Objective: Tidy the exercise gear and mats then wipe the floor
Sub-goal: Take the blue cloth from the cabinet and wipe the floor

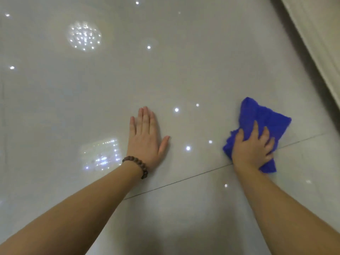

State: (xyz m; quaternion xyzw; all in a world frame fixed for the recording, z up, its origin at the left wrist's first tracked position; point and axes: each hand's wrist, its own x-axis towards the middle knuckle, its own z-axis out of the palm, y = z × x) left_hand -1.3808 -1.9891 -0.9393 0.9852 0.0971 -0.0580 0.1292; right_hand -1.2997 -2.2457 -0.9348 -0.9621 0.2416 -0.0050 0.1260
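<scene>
Here, a glossy pale tiled floor (184, 70) is seen from above, with ceiling lights mirrored in it as bright specks and two larger glittering patches at the left. Left of centre, the left hand (147, 140) is laid flat on the tile, palm down, fingers straight and held close together, the thumb spread out to the side; nothing is held in it. A bracelet of dark brown beads (137, 165) is worn on that wrist. A thin dark grout line (174, 182) is seen running from below the left forearm up toward the right, passing under the right hand. At the right, a crumpled blue cloth (263, 118) is pressed onto the floor, lying across the grout line. It is covered at its near part by the right hand (252, 150), whose fingers are spread and curled into the fabric, gripping it against the tile. Along the far right edge, a beige curtain (318, 43) is seen hanging down to the floor.
</scene>
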